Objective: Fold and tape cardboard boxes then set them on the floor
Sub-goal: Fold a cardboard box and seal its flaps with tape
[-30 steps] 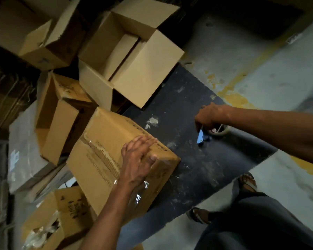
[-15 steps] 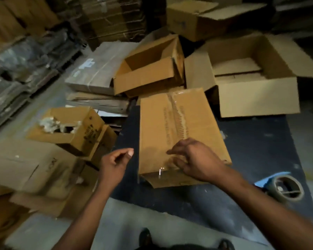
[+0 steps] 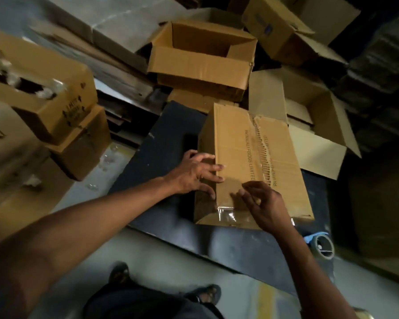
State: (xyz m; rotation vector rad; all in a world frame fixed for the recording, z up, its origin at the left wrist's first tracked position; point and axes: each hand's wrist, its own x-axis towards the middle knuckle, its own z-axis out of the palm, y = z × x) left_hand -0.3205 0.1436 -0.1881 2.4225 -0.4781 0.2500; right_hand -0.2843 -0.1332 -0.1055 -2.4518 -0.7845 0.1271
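Note:
A closed brown cardboard box [image 3: 251, 157] with printed lettering and a torn strip down its top lies on a dark mat [image 3: 161, 153]. Clear tape [image 3: 226, 214] wraps over its near edge. My left hand [image 3: 194, 173] rests on the box's left top edge, fingers spread over the corner. My right hand [image 3: 263, 203] touches the top near the front edge, fingers loosely bent, above the tape. A tape roll with a blue dispenser [image 3: 321, 246] lies on the mat to the right of my right forearm.
Open empty boxes stand behind [image 3: 200, 63] and to the right [image 3: 316, 125] of the closed box. More boxes [image 3: 44, 97], one holding crumpled plastic, crowd the left. Flattened cardboard [image 3: 115, 31] lies at the back. My sandalled feet [image 3: 205, 293] stand on grey floor below.
My left hand moved from the air onto the box's left edge. My right hand stays at the box's near end. The view swung, and the box now sits further right.

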